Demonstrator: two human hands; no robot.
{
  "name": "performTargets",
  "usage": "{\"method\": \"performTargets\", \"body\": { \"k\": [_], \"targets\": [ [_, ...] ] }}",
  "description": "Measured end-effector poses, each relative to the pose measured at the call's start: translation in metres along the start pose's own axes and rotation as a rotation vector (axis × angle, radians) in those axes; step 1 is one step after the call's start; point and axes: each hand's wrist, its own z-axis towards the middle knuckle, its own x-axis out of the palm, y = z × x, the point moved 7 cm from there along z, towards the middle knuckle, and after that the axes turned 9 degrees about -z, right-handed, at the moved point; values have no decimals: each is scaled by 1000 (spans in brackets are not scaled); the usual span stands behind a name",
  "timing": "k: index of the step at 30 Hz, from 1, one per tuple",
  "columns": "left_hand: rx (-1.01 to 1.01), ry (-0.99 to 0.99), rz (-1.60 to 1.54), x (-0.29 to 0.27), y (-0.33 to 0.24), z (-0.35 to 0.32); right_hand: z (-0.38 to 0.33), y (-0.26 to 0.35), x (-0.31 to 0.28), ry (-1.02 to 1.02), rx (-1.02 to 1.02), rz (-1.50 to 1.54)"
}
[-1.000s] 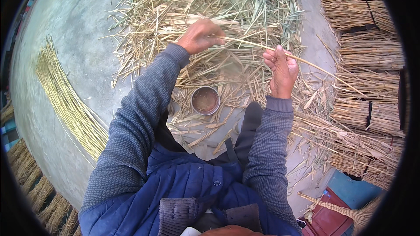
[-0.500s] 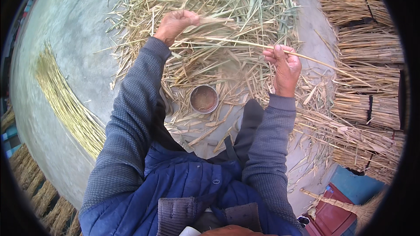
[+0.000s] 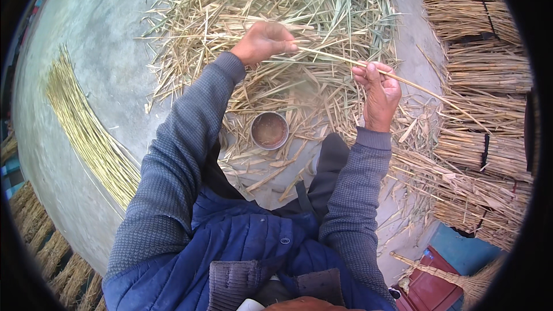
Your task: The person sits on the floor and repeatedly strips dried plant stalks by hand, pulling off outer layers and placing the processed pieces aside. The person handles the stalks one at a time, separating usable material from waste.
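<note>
A long, thin reed stalk [image 3: 425, 88] stretches between my hands and runs on past the right one, sloping down to the right. My left hand [image 3: 266, 42] pinches it by its far left end. Some way along, my right hand [image 3: 380, 93] grips it between thumb and fingers. Under both hands lies a wide heap of stripped dry and greenish leaves [image 3: 276, 3]. Between my knees, below the heap, stands a small round metal bowl [image 3: 269, 131] with something brown inside.
Tied bundles of reeds [image 3: 481, 66] line the right side. On the concrete floor at left lies a sheaf of pale green stalks [image 3: 89, 121]. A straw broom [image 3: 455, 279] rests across a dark red object [image 3: 429, 291] at lower right. More straw bundles [image 3: 55, 253] lie at lower left.
My left hand has let go of a dry leaf strip, moved right and taken the stalk's left end. My right hand has shifted slightly right and down, still on the stalk.
</note>
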Motion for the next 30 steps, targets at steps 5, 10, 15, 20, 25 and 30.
{"method": "performTargets", "body": {
  "k": [5, 10, 15, 20, 25, 30],
  "targets": [
    [46, -283, -14, -63, -11, -6, 0, 1, -4, -22, 8, 23],
    [503, -205, 899, -4, -50, -21, -2, -8, 25, 43, 15, 93],
    [458, -6, 965, 26, -43, -20, -7, -22, 44, 118, 97, 139],
    [-3, -4, 1185, -56, -30, -34, 4, -12, 1, -35, 163, 114],
    [299, 25, 652, 4, -44, -27, -4, -22, 33, 35, 173, 129],
    [331, -25, 337, 42, -36, -17, -14, -20, 60, 90, 153, 106]
  ]
}}
